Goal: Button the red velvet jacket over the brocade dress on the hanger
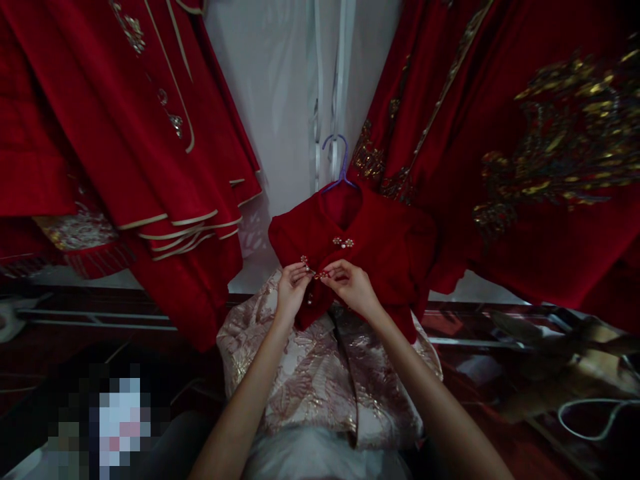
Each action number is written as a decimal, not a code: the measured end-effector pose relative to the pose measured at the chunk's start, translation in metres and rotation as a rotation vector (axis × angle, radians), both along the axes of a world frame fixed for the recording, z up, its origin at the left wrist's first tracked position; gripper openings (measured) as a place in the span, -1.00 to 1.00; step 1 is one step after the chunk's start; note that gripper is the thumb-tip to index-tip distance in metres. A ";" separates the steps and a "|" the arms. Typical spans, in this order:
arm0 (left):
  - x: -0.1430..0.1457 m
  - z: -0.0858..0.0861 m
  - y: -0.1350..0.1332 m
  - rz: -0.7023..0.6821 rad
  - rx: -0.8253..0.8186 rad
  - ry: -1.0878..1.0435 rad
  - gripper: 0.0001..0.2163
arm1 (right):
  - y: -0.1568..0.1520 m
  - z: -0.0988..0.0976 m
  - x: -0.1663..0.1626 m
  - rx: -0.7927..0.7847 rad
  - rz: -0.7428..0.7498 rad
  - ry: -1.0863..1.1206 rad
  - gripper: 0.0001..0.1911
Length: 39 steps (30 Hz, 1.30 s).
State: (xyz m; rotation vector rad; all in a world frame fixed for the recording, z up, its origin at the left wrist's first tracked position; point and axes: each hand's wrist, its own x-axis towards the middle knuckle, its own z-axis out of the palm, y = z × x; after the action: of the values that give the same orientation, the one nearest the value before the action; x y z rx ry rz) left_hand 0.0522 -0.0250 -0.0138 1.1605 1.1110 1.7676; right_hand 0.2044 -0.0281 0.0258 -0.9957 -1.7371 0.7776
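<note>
A small red jacket (385,250) hangs on a purple hanger (340,163) in the middle of the view. A jewelled clasp (343,243) sits fastened at its collar. Just below it, my left hand (291,288) and my right hand (351,283) meet at the jacket's front opening. Both pinch a second jewelled clasp (315,272) between fingertips. Under the jacket lies a pale pink and gold brocade garment (310,373), spread towards me.
Red garments with cream trim (150,133) hang at the left. A large red robe with gold embroidery (550,133) hangs at the right. White straps (330,87) hang down the pale wall behind. A white cable (590,417) lies at the lower right.
</note>
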 end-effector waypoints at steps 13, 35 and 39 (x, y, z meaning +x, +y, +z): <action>0.000 0.003 0.000 -0.013 -0.032 -0.035 -0.77 | 0.019 -0.003 -0.027 0.160 -0.105 -0.106 -0.88; -0.018 -0.030 -0.034 -0.128 -0.032 0.692 -0.69 | -0.014 0.011 0.050 0.003 0.074 -0.277 -0.83; -0.016 -0.032 -0.038 -0.083 -0.048 0.803 -0.75 | -0.008 0.009 0.059 -0.015 0.045 -0.492 -0.86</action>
State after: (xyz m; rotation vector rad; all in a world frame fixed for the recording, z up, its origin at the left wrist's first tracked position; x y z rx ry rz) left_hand 0.0359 -0.0629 -0.0455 1.9301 1.5008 1.2009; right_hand 0.2633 -0.0357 0.0348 -1.2347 -2.1790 0.6037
